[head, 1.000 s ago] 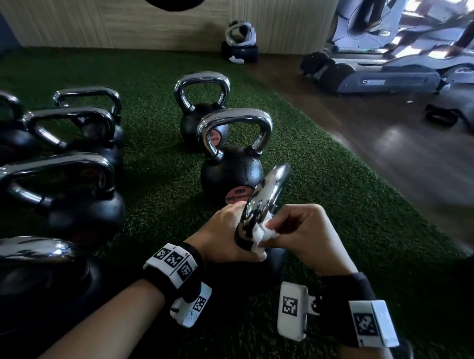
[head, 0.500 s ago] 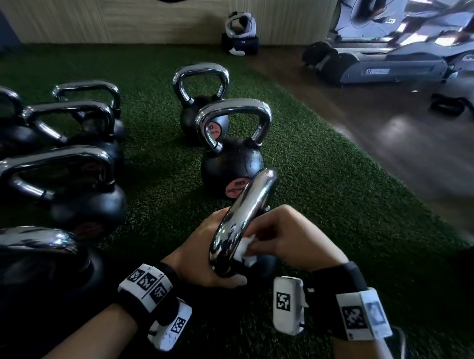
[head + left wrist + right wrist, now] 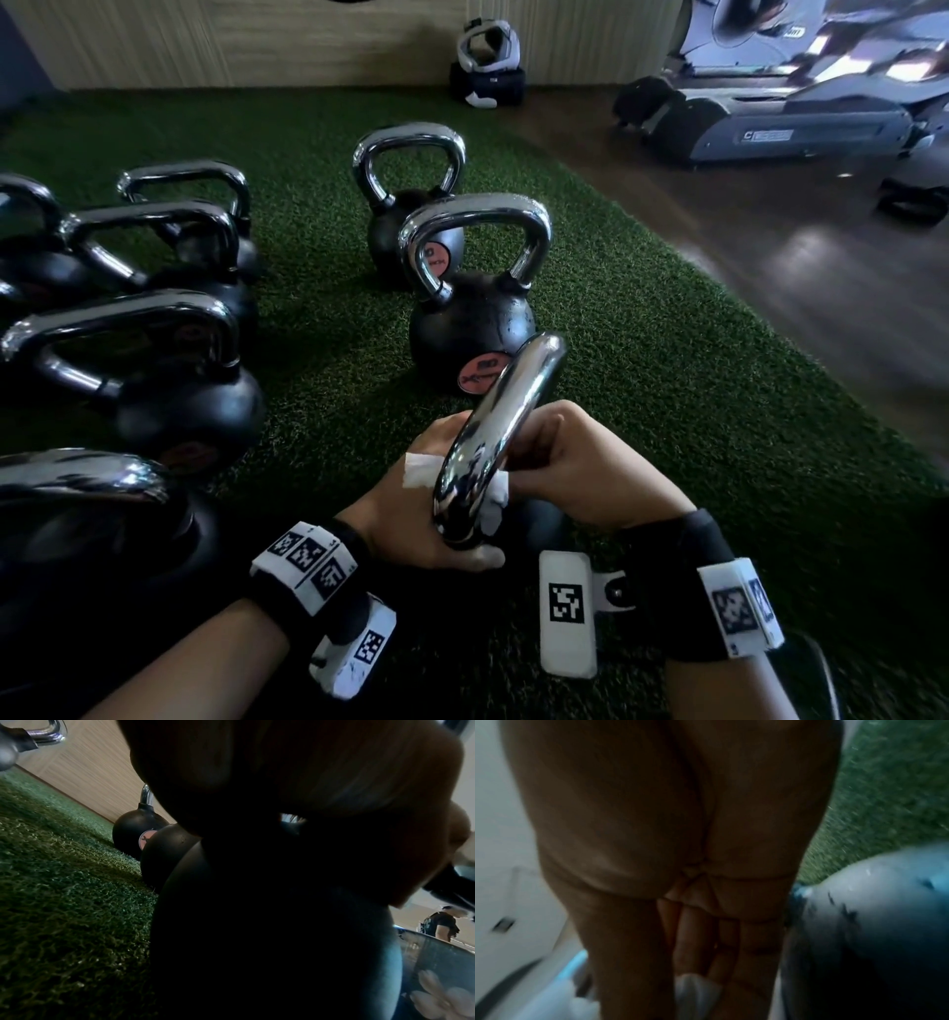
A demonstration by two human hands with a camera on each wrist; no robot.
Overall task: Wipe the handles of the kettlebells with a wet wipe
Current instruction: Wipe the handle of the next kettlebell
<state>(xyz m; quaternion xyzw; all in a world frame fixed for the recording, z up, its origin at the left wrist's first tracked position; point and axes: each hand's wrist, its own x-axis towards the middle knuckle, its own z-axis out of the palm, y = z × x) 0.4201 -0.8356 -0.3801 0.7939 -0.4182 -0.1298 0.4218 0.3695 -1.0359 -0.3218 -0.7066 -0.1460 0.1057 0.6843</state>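
The nearest black kettlebell stands on the green turf, its chrome handle (image 3: 500, 426) seen nearly end-on in the head view. My left hand (image 3: 411, 514) grips the kettlebell at the near foot of the handle, thumb under it. My right hand (image 3: 585, 462) pinches a white wet wipe (image 3: 497, 494) that wraps the handle's lower part and shows on both sides of it. The left wrist view shows my dark palm (image 3: 308, 780) over the black ball (image 3: 257, 933). A corner of the wipe (image 3: 695, 990) sticks out between my right fingers (image 3: 731, 933), beside the ball (image 3: 872, 923).
Two more kettlebells (image 3: 472, 329) (image 3: 411, 154) stand in line just beyond. Several larger ones (image 3: 185, 406) crowd the left side. Turf (image 3: 667, 411) ends at a wooden floor (image 3: 770, 288) on the right, with treadmills (image 3: 770, 123) behind. A dark bag (image 3: 488, 77) sits by the wall.
The wipe, earlier bunched on the right of the handle, now lies across it and shows on the left too. The handle has swung slightly. Both hands keep their hold.
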